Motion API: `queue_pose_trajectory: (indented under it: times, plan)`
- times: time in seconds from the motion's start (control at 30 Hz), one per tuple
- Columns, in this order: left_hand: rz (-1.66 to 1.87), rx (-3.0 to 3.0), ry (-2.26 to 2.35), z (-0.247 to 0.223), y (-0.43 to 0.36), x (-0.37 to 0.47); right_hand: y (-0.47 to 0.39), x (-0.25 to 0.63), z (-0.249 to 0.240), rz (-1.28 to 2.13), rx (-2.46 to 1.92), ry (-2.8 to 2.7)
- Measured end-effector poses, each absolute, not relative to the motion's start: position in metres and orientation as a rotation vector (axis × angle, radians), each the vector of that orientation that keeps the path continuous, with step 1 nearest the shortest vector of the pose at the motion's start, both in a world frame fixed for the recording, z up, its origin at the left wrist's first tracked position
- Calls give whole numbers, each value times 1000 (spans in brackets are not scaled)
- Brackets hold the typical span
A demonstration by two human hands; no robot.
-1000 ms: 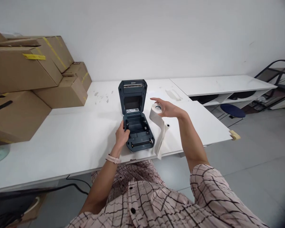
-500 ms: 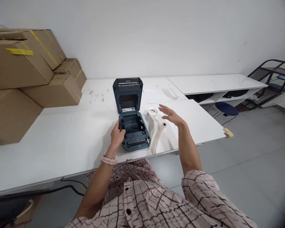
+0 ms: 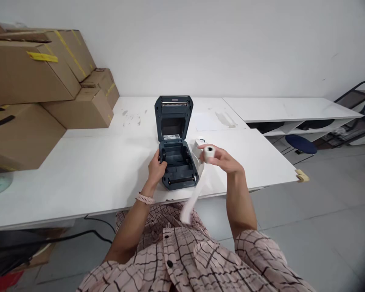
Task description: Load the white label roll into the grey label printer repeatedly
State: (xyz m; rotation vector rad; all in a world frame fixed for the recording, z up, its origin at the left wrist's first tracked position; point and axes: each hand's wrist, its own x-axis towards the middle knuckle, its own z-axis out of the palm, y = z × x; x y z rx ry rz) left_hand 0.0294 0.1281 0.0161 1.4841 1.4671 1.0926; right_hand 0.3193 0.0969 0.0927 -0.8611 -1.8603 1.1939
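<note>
A dark label printer (image 3: 178,171) stands on the white table with its lid (image 3: 173,119) raised, its inner bay showing no roll. My left hand (image 3: 156,169) grips the printer's left edge, the thumb over the rim. In my right hand (image 3: 229,162) is a small white paper roll (image 3: 209,155), pinched between thumb and fingers just right of the printer. A loose strip (image 3: 193,199) hangs from it past the table's front edge, blurred at the end. Behind that hand, a second white roll (image 3: 198,142) lies partly hidden on the table.
Cardboard boxes (image 3: 27,73) are stacked at the left. A white sheet (image 3: 204,121) lies behind the printer. To the right are a shelf unit (image 3: 292,107), a blue stool (image 3: 301,143) and a padded table corner (image 3: 302,175). A cable (image 3: 79,234) runs below the table.
My right hand has closed on the paper roll and lifted it off the table, its strip now hanging. The left hand stays on the printer. The view has shifted slightly.
</note>
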Motion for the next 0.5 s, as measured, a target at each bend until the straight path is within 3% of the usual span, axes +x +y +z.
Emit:
queue_pose_trajectory:
  times: [0.1,0.23,0.5]
  plan:
    - [1070,1464,1511,18,126,30,128,273,123,962,-970,-2382]
    - [1007,1461,1548,22,124,30,159,215,108,632,-1198,-2755]
    - [1021,1444,1540,23,122,30,104,216,73,413,-1141,-2515]
